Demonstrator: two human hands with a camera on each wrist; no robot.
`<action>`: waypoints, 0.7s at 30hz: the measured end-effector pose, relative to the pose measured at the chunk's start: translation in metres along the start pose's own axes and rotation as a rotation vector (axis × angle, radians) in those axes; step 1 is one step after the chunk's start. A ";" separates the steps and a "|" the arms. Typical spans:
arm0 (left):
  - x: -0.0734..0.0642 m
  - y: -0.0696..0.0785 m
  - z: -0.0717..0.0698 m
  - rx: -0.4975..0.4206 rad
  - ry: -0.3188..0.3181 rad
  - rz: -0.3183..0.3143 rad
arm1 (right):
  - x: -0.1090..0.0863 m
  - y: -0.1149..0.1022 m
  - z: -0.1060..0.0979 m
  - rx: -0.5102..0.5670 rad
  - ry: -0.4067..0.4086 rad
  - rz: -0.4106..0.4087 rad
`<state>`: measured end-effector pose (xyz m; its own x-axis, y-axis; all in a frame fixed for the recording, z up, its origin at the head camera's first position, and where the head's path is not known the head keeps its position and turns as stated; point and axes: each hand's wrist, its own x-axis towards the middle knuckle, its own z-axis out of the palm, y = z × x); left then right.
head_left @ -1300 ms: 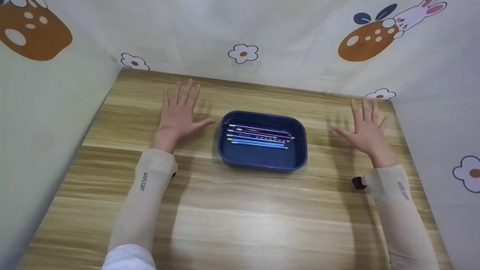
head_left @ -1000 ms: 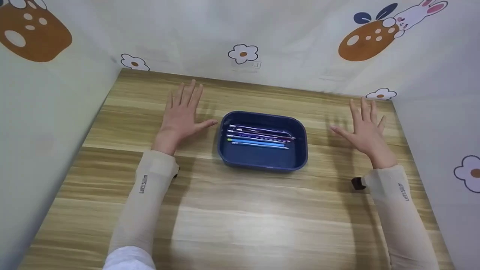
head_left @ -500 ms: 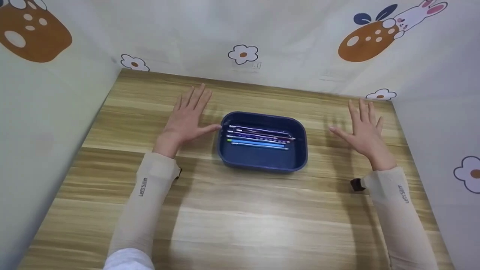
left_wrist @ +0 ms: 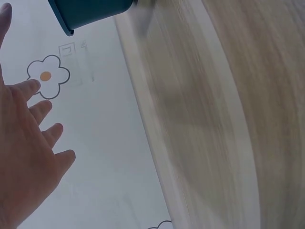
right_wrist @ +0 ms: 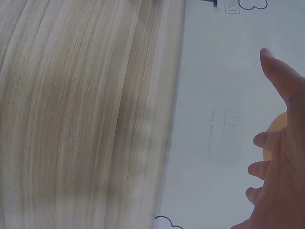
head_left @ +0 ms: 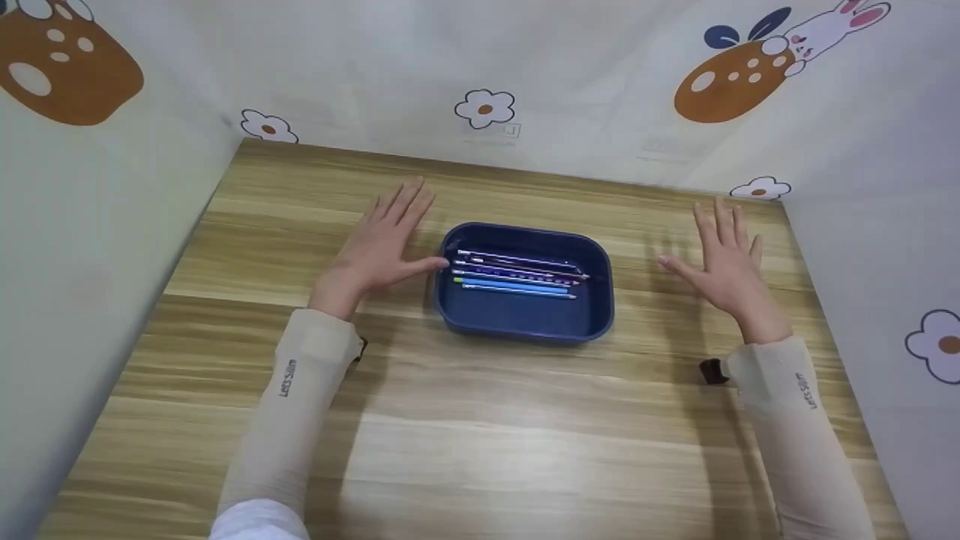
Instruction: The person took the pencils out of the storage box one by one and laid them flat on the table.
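A dark blue rectangular tray (head_left: 525, 319) with rounded corners stands near the middle of the table. Several pencils (head_left: 517, 274) lie side by side in it, purple ones toward the back and light blue ones in front. My left hand (head_left: 379, 247) is just left of the tray, fingers spread, its thumb tip over or at the left rim; contact cannot be told. In the left wrist view a piece of the tray (left_wrist: 93, 12) shows at the top. Well to the right of the tray, my right hand (head_left: 727, 270) hovers with fingers spread, holding nothing.
The wood-grain table (head_left: 465, 450) is bounded at the back and both sides by pale cloth walls (head_left: 360, 75) printed with flowers and fruit. A small dark device (head_left: 714, 370) sits at the right wrist; both forearms wear beige sleeves.
My left hand has moved right and slightly toward me, bringing its thumb to the tray's left rim. My right hand has shifted only a little. The tray and pencils stay put.
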<state>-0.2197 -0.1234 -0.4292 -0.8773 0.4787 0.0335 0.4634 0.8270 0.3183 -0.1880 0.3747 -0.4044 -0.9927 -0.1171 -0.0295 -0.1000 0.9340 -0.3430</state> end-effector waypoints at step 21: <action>-0.005 0.019 0.006 -0.077 -0.070 0.097 | -0.003 -0.004 0.004 0.015 -0.012 -0.018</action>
<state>-0.2062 -0.1081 -0.4285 -0.8167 0.5771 0.0019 0.5324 0.7521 0.3884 -0.1847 0.3697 -0.4070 -0.9898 -0.1381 -0.0345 -0.1168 0.9267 -0.3573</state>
